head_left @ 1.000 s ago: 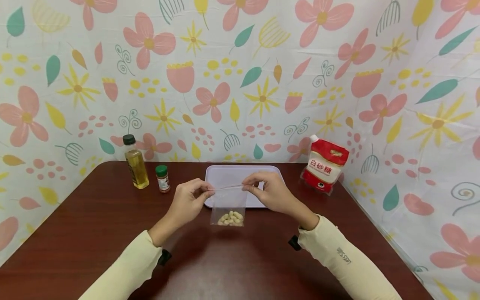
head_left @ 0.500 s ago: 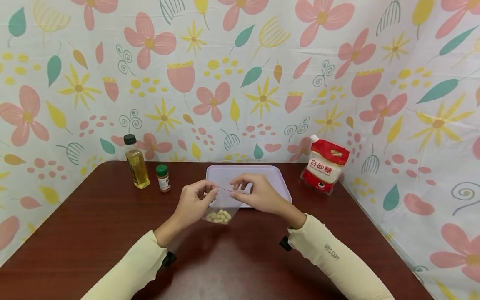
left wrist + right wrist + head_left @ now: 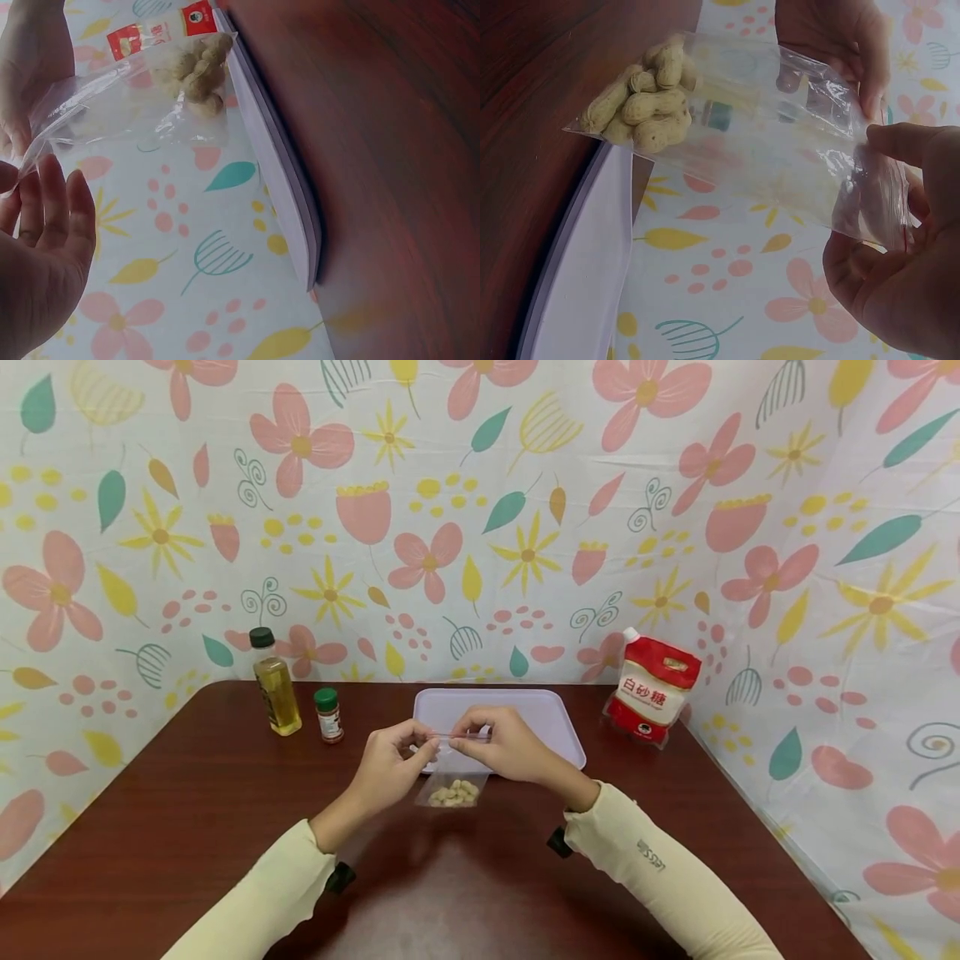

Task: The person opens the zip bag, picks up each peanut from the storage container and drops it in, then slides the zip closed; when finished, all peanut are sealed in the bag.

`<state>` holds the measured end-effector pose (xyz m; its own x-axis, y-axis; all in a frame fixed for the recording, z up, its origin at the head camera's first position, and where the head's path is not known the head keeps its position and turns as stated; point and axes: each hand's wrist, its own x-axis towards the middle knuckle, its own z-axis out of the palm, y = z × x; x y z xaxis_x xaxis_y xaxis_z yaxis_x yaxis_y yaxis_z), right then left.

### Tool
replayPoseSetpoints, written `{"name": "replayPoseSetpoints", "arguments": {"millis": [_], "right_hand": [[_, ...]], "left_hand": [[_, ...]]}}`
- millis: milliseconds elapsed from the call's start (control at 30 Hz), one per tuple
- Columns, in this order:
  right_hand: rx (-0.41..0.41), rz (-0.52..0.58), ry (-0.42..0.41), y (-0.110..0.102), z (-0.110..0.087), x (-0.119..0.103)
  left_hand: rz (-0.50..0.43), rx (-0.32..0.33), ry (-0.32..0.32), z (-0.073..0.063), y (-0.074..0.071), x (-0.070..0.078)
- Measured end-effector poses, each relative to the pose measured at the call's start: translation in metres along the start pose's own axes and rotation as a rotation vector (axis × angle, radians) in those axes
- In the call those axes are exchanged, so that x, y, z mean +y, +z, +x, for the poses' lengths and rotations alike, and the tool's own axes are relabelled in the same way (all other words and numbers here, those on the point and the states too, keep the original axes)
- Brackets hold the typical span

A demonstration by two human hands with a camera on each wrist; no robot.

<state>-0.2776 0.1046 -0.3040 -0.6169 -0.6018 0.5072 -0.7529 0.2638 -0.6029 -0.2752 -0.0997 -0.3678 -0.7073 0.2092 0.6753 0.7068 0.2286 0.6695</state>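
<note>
A clear zip bag (image 3: pixel 450 768) hangs between my two hands, over the front edge of the lilac tray (image 3: pixel 540 718). Peanuts in their shells (image 3: pixel 641 105) lie gathered at its bottom. My left hand (image 3: pixel 393 764) pinches one end of the bag's red-lined top edge between thumb and forefinger. My right hand (image 3: pixel 506 745) pinches the same edge close beside it, thumb below and fingers above. In the right wrist view, the right fingers and thumb hold the bag's mouth (image 3: pixel 889 202), which bunches there.
At the back left stand an oil bottle (image 3: pixel 276 689) with a dark cap and a small green-capped spice jar (image 3: pixel 328 718). A red and white sugar pouch (image 3: pixel 651 689) stands at the back right. A floral cloth (image 3: pixel 480 527) hangs behind the dark wooden table (image 3: pixel 187 827).
My right hand has moved left along the bag's top edge, close to my left hand. Half a second ago its fingers were more spread. The bag swung left, then back toward the middle.
</note>
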Motion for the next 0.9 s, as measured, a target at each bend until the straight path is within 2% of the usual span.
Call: {"name": "replayPoseSetpoints", "arguments": {"millis": [100,233,400,533,733,900], "right_hand": [[-0.004,0.006,0.002,0.001,0.000,0.003],[0.003,-0.002,0.006,0.004,0.000,0.020],[-0.016,-0.017,-0.002,0.003,-0.001,0.030],[-0.031,-0.024,-0.019,0.003,-0.003,0.031],[-0.032,-0.122,-0.034,0.003,-0.006,0.026],[-0.017,-0.141,-0.026,-0.001,-0.011,0.026]], "left_hand": [[-0.003,-0.017,-0.006,0.000,0.000,0.001],[0.005,-0.055,-0.012,0.002,0.000,0.001],[0.052,-0.098,0.024,0.005,0.002,0.002],[0.078,-0.070,0.037,0.006,0.002,0.005],[0.117,-0.027,-0.006,0.007,0.004,0.015],[0.146,0.013,-0.023,0.007,0.005,0.020]]}}
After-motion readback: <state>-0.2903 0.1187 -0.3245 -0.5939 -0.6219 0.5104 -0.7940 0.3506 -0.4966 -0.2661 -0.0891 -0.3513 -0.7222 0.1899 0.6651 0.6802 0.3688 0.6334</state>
